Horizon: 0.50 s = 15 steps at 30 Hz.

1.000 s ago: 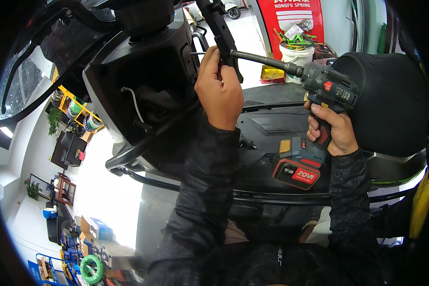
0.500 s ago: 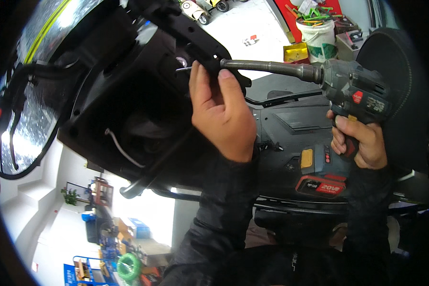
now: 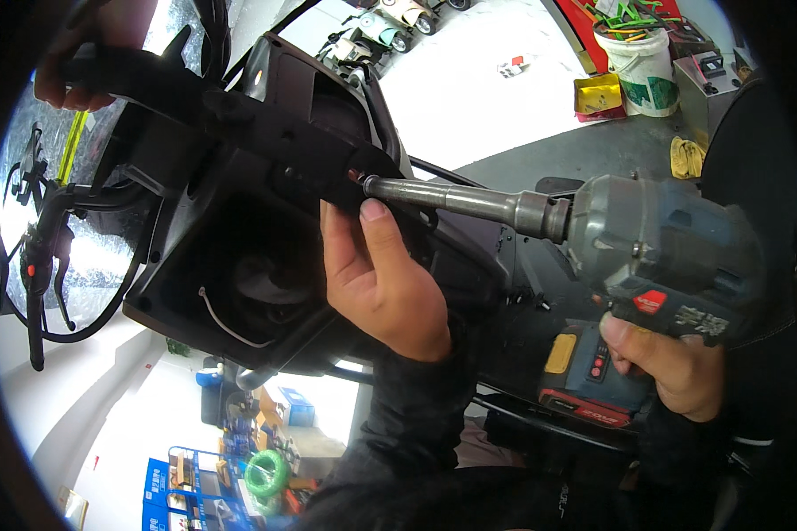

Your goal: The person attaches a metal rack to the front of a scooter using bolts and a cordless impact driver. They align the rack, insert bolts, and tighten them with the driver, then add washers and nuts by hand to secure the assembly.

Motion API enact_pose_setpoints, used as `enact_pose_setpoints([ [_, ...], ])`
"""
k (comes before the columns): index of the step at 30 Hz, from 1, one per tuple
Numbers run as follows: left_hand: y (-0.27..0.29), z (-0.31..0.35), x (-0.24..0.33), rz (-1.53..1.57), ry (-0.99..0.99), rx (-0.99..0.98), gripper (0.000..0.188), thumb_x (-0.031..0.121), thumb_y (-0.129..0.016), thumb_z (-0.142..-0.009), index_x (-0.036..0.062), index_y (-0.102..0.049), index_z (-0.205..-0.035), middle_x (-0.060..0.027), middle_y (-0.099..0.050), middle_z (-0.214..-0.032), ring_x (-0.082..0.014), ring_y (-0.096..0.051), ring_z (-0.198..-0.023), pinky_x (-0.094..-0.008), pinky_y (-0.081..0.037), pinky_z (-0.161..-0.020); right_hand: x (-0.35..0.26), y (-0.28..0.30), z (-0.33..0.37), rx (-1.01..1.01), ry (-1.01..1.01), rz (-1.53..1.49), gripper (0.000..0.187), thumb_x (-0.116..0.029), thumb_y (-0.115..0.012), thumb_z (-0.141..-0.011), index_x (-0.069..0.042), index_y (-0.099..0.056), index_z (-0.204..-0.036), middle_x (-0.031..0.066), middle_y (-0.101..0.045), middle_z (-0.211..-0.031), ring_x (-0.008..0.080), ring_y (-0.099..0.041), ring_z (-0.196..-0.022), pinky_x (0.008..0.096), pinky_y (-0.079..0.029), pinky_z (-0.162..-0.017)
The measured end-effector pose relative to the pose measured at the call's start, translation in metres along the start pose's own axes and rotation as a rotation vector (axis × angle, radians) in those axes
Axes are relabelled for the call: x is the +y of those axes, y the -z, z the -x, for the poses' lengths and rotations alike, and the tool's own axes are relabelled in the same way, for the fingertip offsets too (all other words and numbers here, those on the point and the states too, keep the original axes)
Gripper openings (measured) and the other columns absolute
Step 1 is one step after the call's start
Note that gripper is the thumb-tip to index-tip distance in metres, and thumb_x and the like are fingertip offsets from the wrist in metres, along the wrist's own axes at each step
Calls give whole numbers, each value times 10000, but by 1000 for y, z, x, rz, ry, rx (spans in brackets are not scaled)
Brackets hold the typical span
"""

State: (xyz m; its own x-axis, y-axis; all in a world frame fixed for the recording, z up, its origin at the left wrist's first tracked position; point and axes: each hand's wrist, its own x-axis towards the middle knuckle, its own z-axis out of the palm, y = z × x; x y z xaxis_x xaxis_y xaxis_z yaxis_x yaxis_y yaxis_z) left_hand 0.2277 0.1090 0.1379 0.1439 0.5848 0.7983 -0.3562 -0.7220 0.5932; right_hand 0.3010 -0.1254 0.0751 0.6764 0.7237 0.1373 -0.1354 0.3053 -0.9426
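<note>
In the head view, had the right hand [image 3: 673, 363] wrapped round the handle of a power driver [image 3: 669, 252], fingers closed firmly on it. Saw the driver right of centre, roughly level, with its long socket extension [image 3: 465, 202] running left to a black bar [image 3: 257, 133], apparently touching near the bar's right end. Held the left hand [image 3: 385, 283] just below that meeting point, thumb and forefinger a little apart, tips up at the bar's lower edge. Could not tell about a grip on any small part there. Noted another person's hand [image 3: 58, 87] at upper left, curled round a dark part at the bar's far end.

Judged best, for seating a fastener here, to line the extension up straight with the hole, press lightly, begin with short, soft trigger pulls, and brace the bar against twisting. Seemed wise also to draw the left fingertips clear of the socket before any faster spin.

Could not see into the socket's mouth, nor make out a fastener inside it. Lost the left forefinger's tip behind the bar and the trigger finger behind the driver. Found the bar hard to separate from the dark body panel [image 3: 164, 265] behind, and the outer edges swallowed by the black fisheye rim.
</note>
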Motion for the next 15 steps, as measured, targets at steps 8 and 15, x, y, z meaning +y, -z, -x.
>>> enact_pose_setpoints([
  [8,2,2,1,20,-28,-94,380,-4,-561,-1068,-103,-580,-1435,-145,-680,-1353,-157,-662,-1159,-256,-510,-1005,7,-3,-5,37,-94,-141,137,-182,-796,-959,-65,-737,-916,9,-706,-733,86,-647,-608,253,-507,-560],
  [15,6,1,6,15,-4,-177,438,-48,-529,-1061,-112,-488,-1492,-121,-526,-1465,-176,-608,-1253,-284,-460,-1068,20,-10,-14,39,-29,-287,158,-142,-770,-962,-8,-743,-1042,33,-692,-760,99,-628,-614,260,-494,-552],
])
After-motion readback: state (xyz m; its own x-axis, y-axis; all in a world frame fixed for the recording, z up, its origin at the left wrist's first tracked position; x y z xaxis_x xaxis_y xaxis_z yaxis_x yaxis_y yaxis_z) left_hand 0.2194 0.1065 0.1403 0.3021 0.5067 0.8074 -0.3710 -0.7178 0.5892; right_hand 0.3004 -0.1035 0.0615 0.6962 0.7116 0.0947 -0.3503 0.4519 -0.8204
